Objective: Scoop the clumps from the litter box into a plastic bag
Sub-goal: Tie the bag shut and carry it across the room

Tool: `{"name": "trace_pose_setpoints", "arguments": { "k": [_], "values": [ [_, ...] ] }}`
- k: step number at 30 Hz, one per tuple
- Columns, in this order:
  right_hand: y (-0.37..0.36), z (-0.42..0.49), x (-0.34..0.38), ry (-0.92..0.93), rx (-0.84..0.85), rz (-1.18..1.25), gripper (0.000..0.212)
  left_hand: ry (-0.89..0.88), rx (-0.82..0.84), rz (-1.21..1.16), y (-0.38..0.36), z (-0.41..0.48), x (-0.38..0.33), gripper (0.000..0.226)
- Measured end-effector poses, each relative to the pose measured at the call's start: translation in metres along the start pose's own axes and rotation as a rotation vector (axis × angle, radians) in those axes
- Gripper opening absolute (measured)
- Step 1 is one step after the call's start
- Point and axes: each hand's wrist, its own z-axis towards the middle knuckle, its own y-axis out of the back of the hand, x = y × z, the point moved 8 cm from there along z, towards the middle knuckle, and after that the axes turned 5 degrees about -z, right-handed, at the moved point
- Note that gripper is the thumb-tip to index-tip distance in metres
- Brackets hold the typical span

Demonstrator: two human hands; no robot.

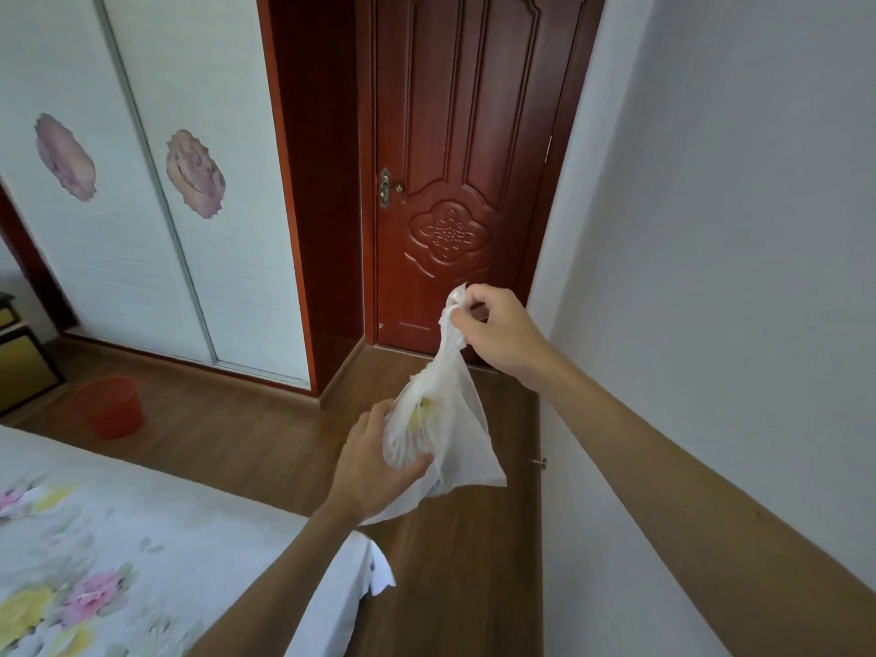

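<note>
A thin white plastic bag (462, 419) hangs in the air in front of me, with something yellowish showing through its lower part. My right hand (497, 329) pinches the gathered top of the bag above. My left hand (374, 462) grips the bulging bottom of the bag from the left, thumb pressed on the plastic. No litter box or scoop is in view.
A closed red-brown wooden door (455, 158) stands straight ahead. A white wall (711, 277) runs along the right. A bed with a floral sheet (118, 561) fills the lower left. A red basket (111, 405) sits on the wooden floor by the sliding wardrobe (142, 206).
</note>
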Motion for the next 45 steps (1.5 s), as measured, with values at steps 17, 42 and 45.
{"name": "trace_pose_setpoints", "arguments": {
  "k": [17, 42, 45],
  "values": [
    [-0.045, 0.216, -0.067, 0.058, 0.028, -0.017, 0.019, 0.004, -0.013, -0.058, -0.014, 0.219, 0.07, 0.082],
    [-0.13, 0.471, -0.133, 0.233, 0.213, 0.229, 0.019, 0.155, -0.3, 0.117, 0.006, 0.428, 0.137, 0.082],
    [-0.143, 0.494, -0.131, 0.27, 0.228, 0.257, 0.021, 0.192, -0.342, 0.148, 0.017, 0.443, 0.149, 0.083]
  ]
}}
